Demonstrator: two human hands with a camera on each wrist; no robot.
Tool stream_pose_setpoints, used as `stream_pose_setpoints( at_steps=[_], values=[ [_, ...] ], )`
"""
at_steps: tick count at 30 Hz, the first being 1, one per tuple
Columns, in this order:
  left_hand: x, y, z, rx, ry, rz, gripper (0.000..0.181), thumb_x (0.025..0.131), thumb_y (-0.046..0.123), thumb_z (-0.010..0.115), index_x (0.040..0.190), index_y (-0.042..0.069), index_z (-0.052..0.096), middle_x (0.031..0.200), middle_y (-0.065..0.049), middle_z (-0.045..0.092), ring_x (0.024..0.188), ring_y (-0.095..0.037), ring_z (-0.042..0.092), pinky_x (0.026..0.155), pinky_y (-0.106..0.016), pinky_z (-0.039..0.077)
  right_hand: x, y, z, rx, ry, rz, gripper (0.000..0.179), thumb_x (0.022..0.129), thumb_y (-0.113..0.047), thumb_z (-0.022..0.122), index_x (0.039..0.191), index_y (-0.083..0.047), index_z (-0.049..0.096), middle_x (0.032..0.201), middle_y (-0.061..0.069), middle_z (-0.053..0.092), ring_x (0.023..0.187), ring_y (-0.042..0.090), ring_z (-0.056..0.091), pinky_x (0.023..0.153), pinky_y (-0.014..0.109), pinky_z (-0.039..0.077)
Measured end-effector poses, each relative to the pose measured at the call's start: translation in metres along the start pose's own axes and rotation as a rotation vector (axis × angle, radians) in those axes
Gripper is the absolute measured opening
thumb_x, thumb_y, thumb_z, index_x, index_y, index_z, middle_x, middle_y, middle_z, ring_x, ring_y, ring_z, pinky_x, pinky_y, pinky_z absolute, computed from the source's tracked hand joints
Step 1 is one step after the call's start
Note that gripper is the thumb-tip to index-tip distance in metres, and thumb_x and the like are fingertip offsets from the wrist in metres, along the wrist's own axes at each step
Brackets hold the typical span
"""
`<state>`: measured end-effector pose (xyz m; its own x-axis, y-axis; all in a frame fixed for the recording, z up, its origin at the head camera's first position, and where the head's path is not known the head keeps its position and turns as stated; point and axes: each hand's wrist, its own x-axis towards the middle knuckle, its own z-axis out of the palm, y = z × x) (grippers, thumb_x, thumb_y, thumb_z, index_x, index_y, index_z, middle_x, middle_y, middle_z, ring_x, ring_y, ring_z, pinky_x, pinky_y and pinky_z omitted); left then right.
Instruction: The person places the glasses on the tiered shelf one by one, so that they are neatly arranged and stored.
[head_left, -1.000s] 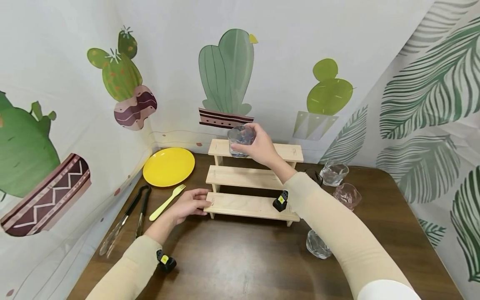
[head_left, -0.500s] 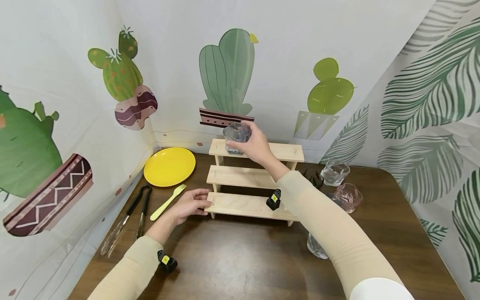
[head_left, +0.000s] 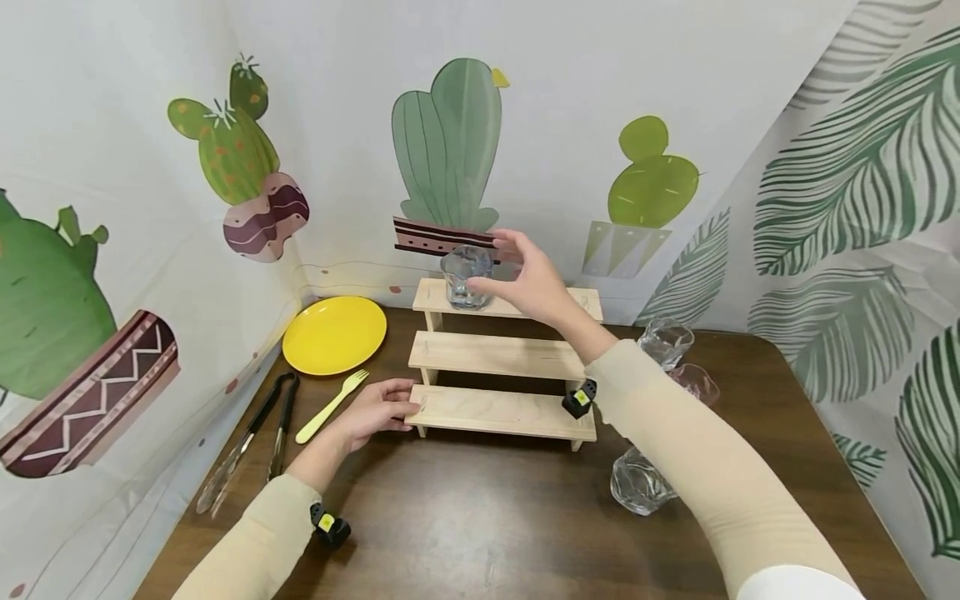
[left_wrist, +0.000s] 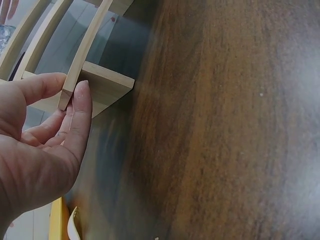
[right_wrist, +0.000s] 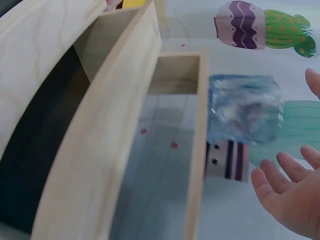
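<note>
A three-step wooden stand (head_left: 487, 357) is in the middle of the head view. On its top step, toward the left, stands a clear bluish glass (head_left: 467, 279); the right wrist view shows the same glass (right_wrist: 245, 109) upright on the top board. My right hand (head_left: 528, 279) is spread just to the right of the glass, and in the right wrist view its fingers are apart from it. At the lower step's left end my left hand (head_left: 375, 410) pinches the board (left_wrist: 80, 65) between thumb and fingers.
To the left lie a yellow plate (head_left: 334, 336), a pale yellow fork (head_left: 330, 408) and black-handled tongs (head_left: 251, 433). Right of the stand are a clear glass (head_left: 666, 340), a pink glass (head_left: 696, 383) partly behind my sleeve, and clear glassware (head_left: 637, 483) nearer the front.
My right hand moved the glass slightly left along the top step, then let go of it and drew back to the right with fingers spread. My left hand stayed on the lower step.
</note>
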<state>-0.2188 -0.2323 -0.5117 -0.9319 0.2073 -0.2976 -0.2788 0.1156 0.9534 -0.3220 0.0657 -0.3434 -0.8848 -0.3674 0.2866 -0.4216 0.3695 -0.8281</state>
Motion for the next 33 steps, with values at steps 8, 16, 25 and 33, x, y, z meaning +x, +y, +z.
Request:
stream_pose_setpoints(
  at_steps=[8, 16, 25, 33],
  values=[
    [0.001, -0.003, 0.0, 0.004, -0.01, 0.011, 0.064, 0.095, 0.003, 0.072, 0.15, -0.011, 0.042, 0.126, -0.025, 0.061, 0.093, -0.024, 0.069, 0.078, -0.039, 0.063, -0.033, 0.003, -0.055, -0.034, 0.033, -0.072, 0.08, 0.088, -0.03, 0.087, 0.154, -0.012, 0.045, 0.15, 0.009, 0.052, 0.137, 0.033, 0.049, 0.112, 0.048, 0.043],
    [-0.001, -0.001, -0.002, 0.009, 0.001, 0.002, 0.064, 0.096, 0.004, 0.072, 0.151, -0.009, 0.042, 0.126, -0.026, 0.06, 0.094, -0.024, 0.069, 0.081, -0.042, 0.063, -0.074, 0.011, -0.11, -0.091, 0.115, -0.041, 0.075, 0.089, -0.021, 0.085, 0.153, -0.01, 0.047, 0.151, 0.011, 0.052, 0.137, 0.031, 0.049, 0.112, 0.053, 0.041],
    [0.001, -0.001, -0.001, 0.018, -0.004, -0.003, 0.064, 0.095, 0.005, 0.073, 0.15, -0.008, 0.043, 0.121, -0.023, 0.06, 0.092, -0.025, 0.068, 0.08, -0.04, 0.063, -0.126, 0.055, -0.147, -0.185, 0.227, 0.021, 0.07, 0.09, -0.017, 0.084, 0.151, -0.008, 0.05, 0.146, 0.011, 0.056, 0.134, 0.026, 0.051, 0.103, 0.024, 0.047],
    [0.003, -0.001, 0.002, 0.018, 0.0, 0.003, 0.063, 0.095, 0.005, 0.073, 0.149, -0.009, 0.044, 0.118, -0.023, 0.061, 0.091, -0.024, 0.068, 0.079, -0.038, 0.062, -0.178, 0.124, -0.169, -0.22, 0.271, 0.185, 0.07, 0.095, -0.022, 0.079, 0.154, -0.004, 0.045, 0.149, 0.021, 0.052, 0.133, 0.032, 0.05, 0.106, 0.027, 0.047]
  ],
)
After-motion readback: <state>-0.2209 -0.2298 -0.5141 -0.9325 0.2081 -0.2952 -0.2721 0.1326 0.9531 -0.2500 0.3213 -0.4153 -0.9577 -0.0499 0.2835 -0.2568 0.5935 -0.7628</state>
